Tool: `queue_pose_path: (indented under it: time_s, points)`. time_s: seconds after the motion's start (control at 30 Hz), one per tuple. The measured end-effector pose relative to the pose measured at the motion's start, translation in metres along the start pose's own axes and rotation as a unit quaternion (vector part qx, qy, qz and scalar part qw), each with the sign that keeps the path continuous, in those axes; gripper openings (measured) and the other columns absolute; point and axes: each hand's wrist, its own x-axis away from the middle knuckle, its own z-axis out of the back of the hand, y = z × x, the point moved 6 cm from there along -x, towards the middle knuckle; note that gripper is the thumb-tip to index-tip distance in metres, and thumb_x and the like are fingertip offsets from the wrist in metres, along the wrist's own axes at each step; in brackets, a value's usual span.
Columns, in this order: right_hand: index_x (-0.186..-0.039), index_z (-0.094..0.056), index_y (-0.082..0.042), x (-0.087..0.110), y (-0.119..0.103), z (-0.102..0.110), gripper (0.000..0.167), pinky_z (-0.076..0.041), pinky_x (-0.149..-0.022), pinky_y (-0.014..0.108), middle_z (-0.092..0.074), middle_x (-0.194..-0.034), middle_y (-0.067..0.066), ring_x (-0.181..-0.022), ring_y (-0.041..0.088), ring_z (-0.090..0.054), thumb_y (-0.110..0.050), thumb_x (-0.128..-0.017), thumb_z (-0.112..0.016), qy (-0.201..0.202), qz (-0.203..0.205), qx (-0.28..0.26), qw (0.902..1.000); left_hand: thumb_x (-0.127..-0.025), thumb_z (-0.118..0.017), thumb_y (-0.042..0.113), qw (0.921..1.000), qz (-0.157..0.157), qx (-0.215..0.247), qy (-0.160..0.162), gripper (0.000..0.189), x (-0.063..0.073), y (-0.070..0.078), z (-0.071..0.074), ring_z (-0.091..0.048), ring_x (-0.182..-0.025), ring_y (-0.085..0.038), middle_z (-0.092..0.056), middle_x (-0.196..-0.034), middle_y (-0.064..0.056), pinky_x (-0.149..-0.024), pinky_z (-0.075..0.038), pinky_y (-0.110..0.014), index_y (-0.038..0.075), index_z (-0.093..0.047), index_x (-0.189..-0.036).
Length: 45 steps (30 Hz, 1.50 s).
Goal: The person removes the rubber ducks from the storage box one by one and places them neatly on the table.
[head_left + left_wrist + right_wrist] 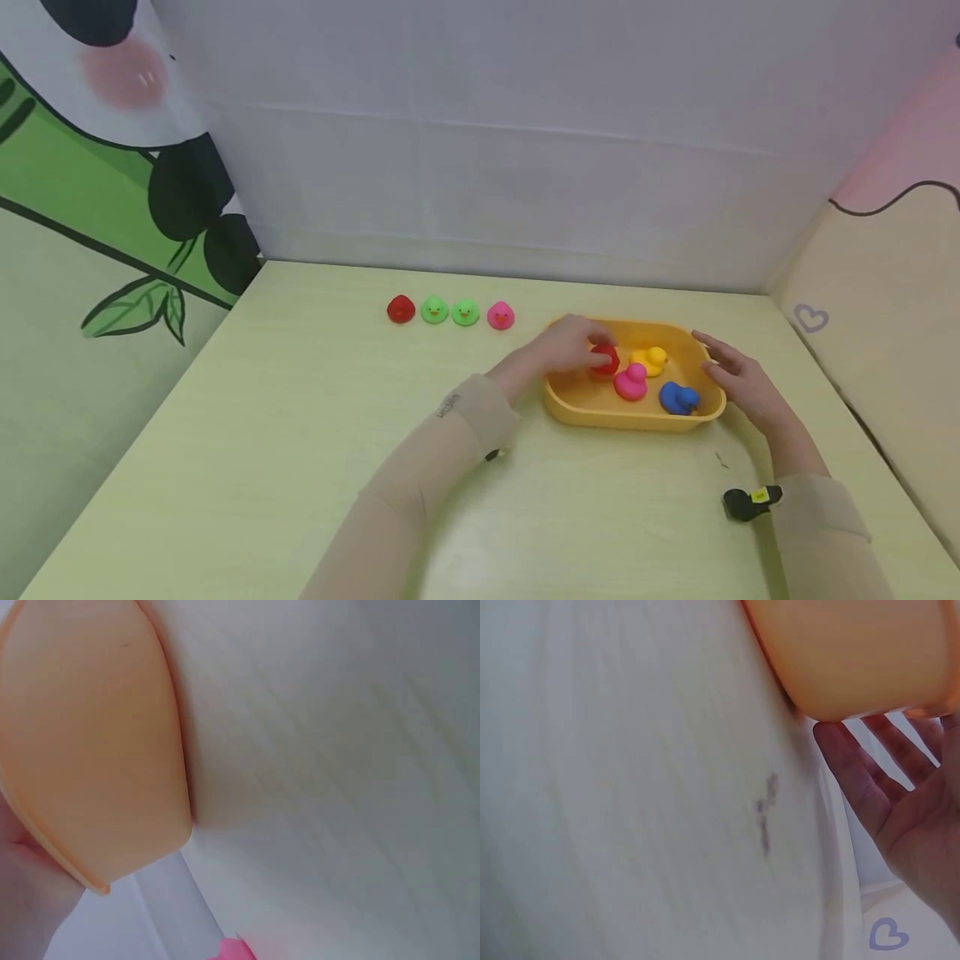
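In the head view my left hand (572,343) reaches over the left rim of a yellow-orange plastic basin (600,414). Its fingers and thumb pinch a red toy duck (609,363) inside. A pink toy duck (632,383), a yellow one (649,362) and a blue one (678,398) sit beside it in the basin. At the basin's right end is my right hand (746,387), fingers spread and relaxed along the rim. The right wrist view shows these fingers (855,776) against the basin's outer wall (870,660). The basin hides the left fingertips in the left wrist view.
Left of the basin, a row of toy ducks stands on the pale table (300,433): a red one (401,309), two green ones (450,312) and a pink one (501,316). A white cloth wall (487,192) rises behind the table.
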Motion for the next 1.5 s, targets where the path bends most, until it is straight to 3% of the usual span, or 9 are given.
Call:
queue_pose_path:
  time_s: [0.17,0.23,0.3,0.4,0.5,0.57,1.03,1.37,1.5]
  points:
    - [-0.15,-0.025,-0.016,0.001,0.0,0.003,0.055,-0.052,-0.073,0.021,-0.032,-0.143,0.032,-0.1,-0.001,-0.051,-0.03,-0.101,-0.044,0.004,0.01,-0.005,0.9999,-0.087,-0.067,0.028,0.9992,0.037,0.017,0.002,0.03,0.005,-0.004,0.005,-0.055,-0.088,-0.007,-0.064,-0.099,0.011,-0.08,-0.047,-0.016,0.02,-0.066,-0.116]
    - [-0.15,-0.024,-0.014,0.001,0.002,0.003,0.055,-0.052,-0.072,0.021,-0.032,-0.143,0.032,-0.097,-0.008,-0.048,-0.029,-0.101,-0.044,0.004,0.01,-0.006,0.9999,-0.087,-0.068,0.028,0.9981,0.054,0.029,0.005,0.032,0.008,-0.004,0.008,-0.056,-0.088,-0.006,-0.063,-0.101,0.011,-0.079,-0.048,-0.017,0.021,-0.065,-0.117]
    - [-0.15,-0.024,-0.013,0.0,0.005,0.003,0.055,-0.052,-0.072,0.022,-0.032,-0.143,0.032,-0.1,-0.003,-0.051,-0.028,-0.101,-0.044,0.004,0.007,-0.005,1.0,-0.086,-0.069,0.028,0.997,0.068,0.036,0.007,0.033,0.011,-0.004,0.011,-0.056,-0.087,-0.005,-0.063,-0.101,0.011,-0.078,-0.049,-0.017,0.021,-0.064,-0.117]
    - [-0.15,-0.023,-0.014,0.0,0.008,0.003,0.055,-0.052,-0.073,0.022,-0.031,-0.144,0.032,-0.11,0.02,-0.053,-0.029,-0.101,-0.043,0.002,0.0,-0.001,1.0,-0.085,-0.07,0.026,0.9959,0.081,0.041,0.011,0.032,0.015,0.0,0.017,-0.058,-0.086,-0.006,-0.063,-0.1,0.011,-0.078,-0.05,-0.017,0.021,-0.064,-0.117]
    - [-0.15,-0.023,-0.015,0.0,0.007,0.001,0.055,-0.052,-0.073,0.022,-0.03,-0.145,0.032,-0.117,0.041,-0.046,-0.03,-0.101,-0.042,0.001,-0.002,-0.004,1.0,-0.086,-0.07,0.024,0.9953,0.088,0.037,0.019,0.033,0.02,0.004,0.024,-0.059,-0.086,-0.006,-0.064,-0.1,0.009,-0.081,-0.05,-0.019,0.019,-0.064,-0.118]
    - [-0.15,-0.023,-0.016,0.001,0.004,0.0,0.056,-0.052,-0.073,0.022,-0.029,-0.145,0.032,-0.119,0.045,-0.044,-0.032,-0.101,-0.042,0.001,-0.002,-0.008,1.0,-0.086,-0.069,0.024,0.9954,0.088,0.028,0.023,0.032,0.024,0.006,0.028,-0.058,-0.088,-0.007,-0.064,-0.101,0.007,-0.083,-0.05,-0.021,0.018,-0.064,-0.118]
    - [-0.15,-0.023,-0.016,0.004,0.001,0.0,0.055,-0.051,-0.074,0.02,-0.028,-0.146,0.031,-0.121,0.048,-0.042,-0.032,-0.101,-0.042,0.003,-0.002,-0.018,0.9998,-0.086,-0.069,0.022,0.9973,0.045,0.014,0.056,0.03,0.051,0.02,0.059,-0.056,-0.091,-0.01,-0.064,-0.099,0.006,-0.079,-0.05,-0.02,0.015,-0.065,-0.115]
    - [-0.151,-0.022,-0.017,0.001,-0.001,0.0,0.055,-0.051,-0.073,0.02,-0.028,-0.147,0.029,-0.12,0.045,-0.043,-0.032,-0.101,-0.042,0.001,0.001,-0.013,0.9999,-0.087,-0.067,0.023,0.9965,0.008,-0.003,0.084,0.029,0.074,0.017,0.074,-0.057,-0.094,-0.01,-0.065,-0.103,0.005,-0.085,-0.048,-0.024,0.014,-0.066,-0.115]
    - [-0.151,-0.022,-0.017,0.0,-0.003,0.0,0.056,-0.052,-0.074,0.021,-0.026,-0.148,0.029,-0.123,0.049,-0.041,-0.032,-0.101,-0.042,-0.006,-0.001,-0.014,0.9999,-0.087,-0.067,0.023,0.9954,0.008,-0.004,0.095,0.027,0.083,0.013,0.077,-0.057,-0.094,-0.009,-0.066,-0.103,0.006,-0.088,-0.047,-0.025,0.016,-0.067,-0.113]
